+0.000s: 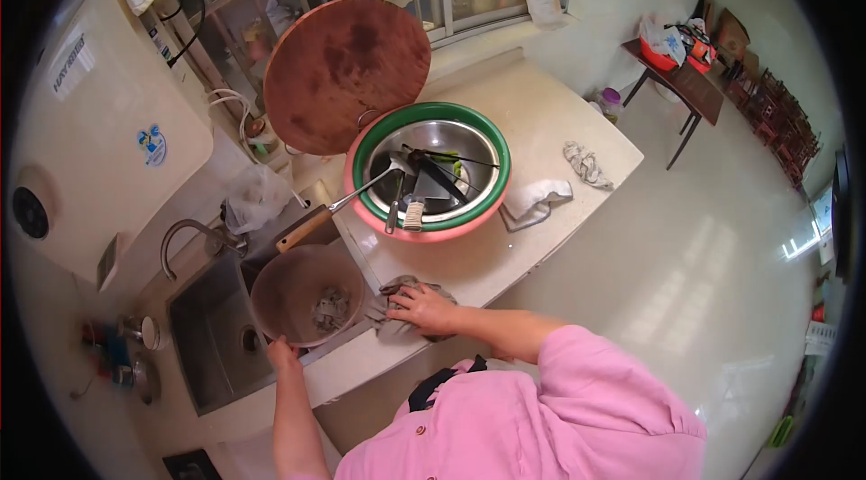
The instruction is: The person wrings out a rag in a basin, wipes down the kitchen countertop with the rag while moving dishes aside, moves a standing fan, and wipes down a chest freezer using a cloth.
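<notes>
My left hand (281,355) is closed on the near rim of a brownish basin (275,295), which sits over the sink. In that basin lies a crumpled grey rag (331,307). My right hand (422,309) presses on a bunched grey cloth (397,332) at the counter's front edge, its fingers curled over the fabric. Farther back stand nested basins: a pink one (424,233) outside, a green one (499,142) within, and a steel bowl (433,133) on top. The bowl holds a spatula (347,196) with a wooden handle and several dark utensils.
A round wooden board (347,74) leans against the window behind the basins. On the counter (550,110) lie a white cloth (536,204) and a twisted rag (586,164). The faucet (194,232) arches over the sink (212,336). A water heater (117,119) hangs at left.
</notes>
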A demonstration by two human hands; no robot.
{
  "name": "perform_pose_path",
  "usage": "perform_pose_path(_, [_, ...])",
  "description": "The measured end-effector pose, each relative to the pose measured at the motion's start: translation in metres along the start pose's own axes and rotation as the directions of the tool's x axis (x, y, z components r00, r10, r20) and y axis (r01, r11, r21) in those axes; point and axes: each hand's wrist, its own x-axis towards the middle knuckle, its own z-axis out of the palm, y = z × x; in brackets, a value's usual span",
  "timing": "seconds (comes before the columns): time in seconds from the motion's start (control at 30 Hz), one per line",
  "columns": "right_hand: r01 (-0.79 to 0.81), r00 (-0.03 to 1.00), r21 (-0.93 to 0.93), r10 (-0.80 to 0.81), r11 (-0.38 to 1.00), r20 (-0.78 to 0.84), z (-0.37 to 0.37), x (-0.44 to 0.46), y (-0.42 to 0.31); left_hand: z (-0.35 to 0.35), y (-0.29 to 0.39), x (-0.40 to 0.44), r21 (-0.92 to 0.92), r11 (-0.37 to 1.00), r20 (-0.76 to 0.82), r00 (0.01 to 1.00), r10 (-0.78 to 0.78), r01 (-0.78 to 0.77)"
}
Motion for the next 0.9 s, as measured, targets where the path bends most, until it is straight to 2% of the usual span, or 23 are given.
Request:
perform_pose_path(0.07, [0.141,0.985,0.050,-0.145,0.989,0.093,-0.021,-0.017,0.024,-0.002,0.000,-0.011,-0.025,1.000,-0.023,1.000,0.015,-0.016])
perform_pose_path(0.13, [0.105,0.990,0.093,-0.113,0.990,0.082,-0.032,-0.032,0.049,0.005,0.005,-0.033,-0.007,1.000,-0.110,0.994,-0.012,0.011])
perform_pose_path(0.17, [-0.018,1.000,0.023,0.018,1.000,0.002,-0.037,-0.041,0.061,0.009,0.003,-0.041,-0.007,1.000,-0.112,0.994,-0.008,0.007])
perform_pose_path(0.2, [-0.149,0.986,-0.036,0.146,0.988,-0.085,-0.046,-0.047,0.072,0.012,0.000,-0.052,0.026,0.999,-0.189,0.981,0.033,-0.028])
perform_pose_path(0.23, [-0.275,0.961,-0.001,0.275,0.961,-0.003,-0.052,-0.049,0.082,0.017,-0.001,-0.061,0.062,0.996,-0.264,0.962,0.074,-0.060])
perform_pose_path(0.33, [-0.312,0.948,0.101,0.317,0.945,-0.037,-0.050,-0.055,0.092,0.026,-0.001,-0.115,0.108,0.989,-0.230,0.965,0.123,-0.101])
perform_pose_path(0.4, [-0.312,0.950,0.128,0.313,0.941,0.013,-0.044,-0.050,0.079,0.032,-0.009,-0.157,0.101,0.990,-0.267,0.956,0.117,-0.093])
perform_pose_path(0.47, [-0.319,0.948,0.116,0.317,0.941,0.034,-0.044,-0.047,0.065,0.031,-0.026,-0.187,0.036,0.987,-0.229,0.960,0.160,-0.155])
perform_pose_path(0.53, [-0.202,0.979,0.129,0.195,0.971,0.068,-0.038,-0.048,0.055,0.035,-0.049,-0.219,0.036,0.980,-0.276,0.941,0.196,-0.194])
perform_pose_path(0.57, [-0.093,0.994,0.131,0.084,0.987,0.072,-0.033,-0.049,0.049,0.039,-0.058,-0.235,0.024,0.979,-0.297,0.934,0.199,-0.201])
perform_pose_path(0.63, [0.109,0.989,0.122,-0.120,0.987,0.090,-0.029,-0.055,0.040,0.049,-0.072,-0.264,-0.037,0.982,-0.342,0.926,0.161,-0.184])
perform_pose_path(0.67, [0.155,0.981,0.125,-0.167,0.980,0.094,-0.029,-0.057,0.043,0.050,-0.077,-0.276,-0.054,0.988,-0.325,0.938,0.120,-0.146])
perform_pose_path(0.73, [0.418,0.882,0.115,-0.432,0.901,0.186,-0.029,-0.066,0.056,0.054,-0.081,-0.303,-0.112,0.988,-0.305,0.950,0.072,-0.111])
perform_pose_path(0.8, [0.434,0.860,0.136,-0.455,0.890,0.231,-0.044,-0.076,0.075,0.041,-0.086,-0.318,-0.140,0.986,-0.255,0.965,0.058,-0.096])
perform_pose_path(0.87, [0.265,0.930,-0.017,-0.251,0.964,0.269,-0.070,-0.090,0.084,0.022,-0.093,-0.333,-0.161,0.981,-0.275,0.960,0.060,-0.107])
perform_pose_path(0.9, [0.156,0.970,-0.034,-0.147,0.987,0.192,-0.068,-0.095,0.091,0.011,-0.099,-0.340,-0.167,0.980,-0.266,0.962,0.061,-0.109])
